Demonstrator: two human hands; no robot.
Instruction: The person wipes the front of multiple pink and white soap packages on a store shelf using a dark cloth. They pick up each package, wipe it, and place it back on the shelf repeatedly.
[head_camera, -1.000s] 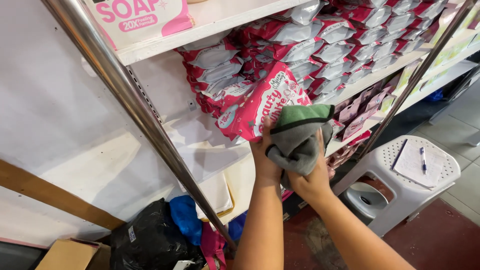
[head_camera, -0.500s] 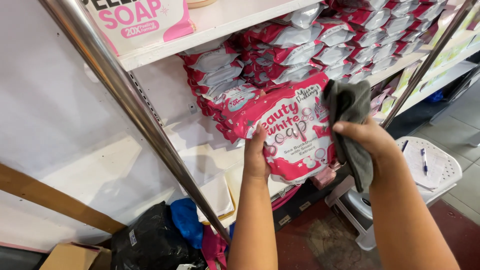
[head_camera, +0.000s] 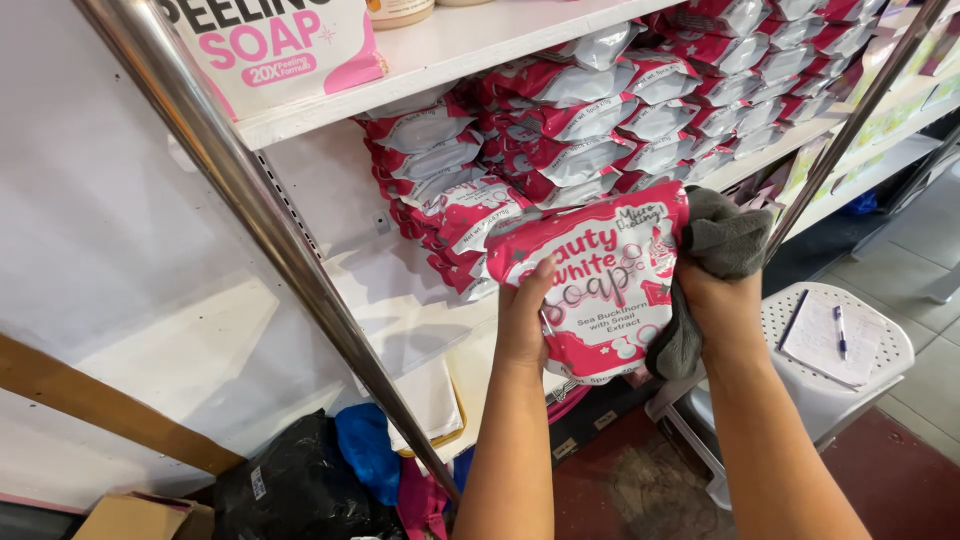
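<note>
My left hand (head_camera: 523, 318) grips the left edge of a pink and white soap pouch (head_camera: 605, 285), held upright in front of the shelf. My right hand (head_camera: 718, 308) holds a grey cloth (head_camera: 718, 245) bunched against the pouch's right edge; part of the cloth hangs down below my fingers. Behind the pouch, several more pink and silver pouches (head_camera: 590, 110) lie stacked in rows on the white shelf (head_camera: 420, 310).
A slanted chrome post (head_camera: 250, 210) crosses in front of the shelf at left; a second post (head_camera: 850, 120) stands at right. A pink box (head_camera: 270, 45) sits on the upper shelf. A white plastic stool (head_camera: 880, 345) holds a notepad and pen. A black bag (head_camera: 300, 485) and blue bag lie below.
The pouch has come off the stack and been turned face-on to me. My right hand with the cloth moved from the pouch's front to its right edge.
</note>
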